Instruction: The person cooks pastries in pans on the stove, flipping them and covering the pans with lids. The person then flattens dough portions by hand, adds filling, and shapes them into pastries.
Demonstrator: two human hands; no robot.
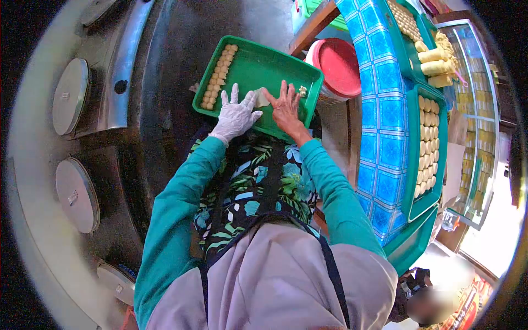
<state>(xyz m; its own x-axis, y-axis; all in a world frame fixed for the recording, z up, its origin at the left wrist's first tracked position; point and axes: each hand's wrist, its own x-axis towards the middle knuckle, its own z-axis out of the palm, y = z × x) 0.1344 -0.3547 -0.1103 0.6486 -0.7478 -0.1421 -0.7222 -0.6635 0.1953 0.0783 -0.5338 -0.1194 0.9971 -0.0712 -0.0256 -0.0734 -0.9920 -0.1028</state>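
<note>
A green tray (264,60) rests in front of my lap. Along its left side run two rows of small pale dough balls (220,76). A flat, pale piece of dough (261,99) lies on the tray floor between my hands. My left hand (235,116), in a clear glove, is spread with its fingertips at the dough's left edge. My bare right hand (286,108) has its fingers apart, the index finger touching the dough's right edge. A few dough crumbs (302,91) lie near the tray's right wall, beside my right fingers.
At right, a table with a blue checked cloth (382,115) bears a green tray (413,148) of several dough rounds and stacked dough rolls (434,55). A red-lidded bucket (338,66) stands beyond my tray. Round metal lids (77,195) line the left. Part of a person shows lower right.
</note>
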